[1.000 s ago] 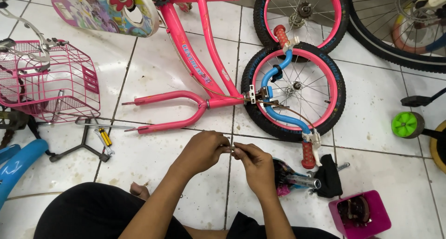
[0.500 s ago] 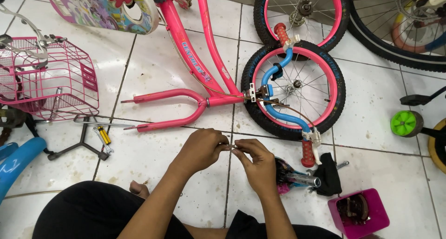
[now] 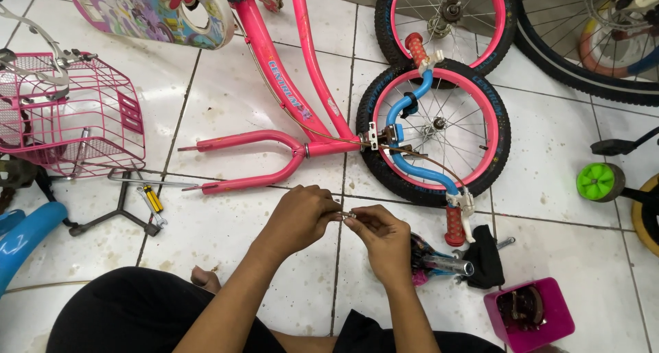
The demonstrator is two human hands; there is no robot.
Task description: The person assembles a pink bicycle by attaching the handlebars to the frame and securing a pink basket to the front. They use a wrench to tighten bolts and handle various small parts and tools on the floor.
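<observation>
**Two hands meet over a small metal part above the tiled floor**

From the head camera, looking straight down: the person sits low on the white tiled floor (image 3: 226,257), dark-clothed knees at the bottom edge. The left hand (image 3: 300,219) and the right hand (image 3: 384,237) come together just in front of the body. Between their fingertips sits a small shiny metal part (image 3: 349,215), too small to tell exactly what it is. Both hands are closed around it in a pinch, the left gripping from its side, the right thumb and forefinger nipping the other end. The part is held up off the floor, right where the two hands touch.

Just beyond the hands lies a pink bicycle frame (image 3: 302,99) on its side, its fork legs pointing left. Beside it, to the right, a small wheel with a pink rim (image 3: 494,119) lies flat, with a blue handlebar (image 3: 412,167) with red grips laid across it. Near the right hand, a dark seat post piece and a black block (image 3: 484,255) rest on the floor, and a pink plastic box (image 3: 542,329) of parts stands further right. To the left stand a pink wire basket (image 3: 103,130) and a three-armed wrench (image 3: 120,212) next to a yellow-handled tool (image 3: 152,198). A green training wheel (image 3: 598,181) sits at the far right.
</observation>
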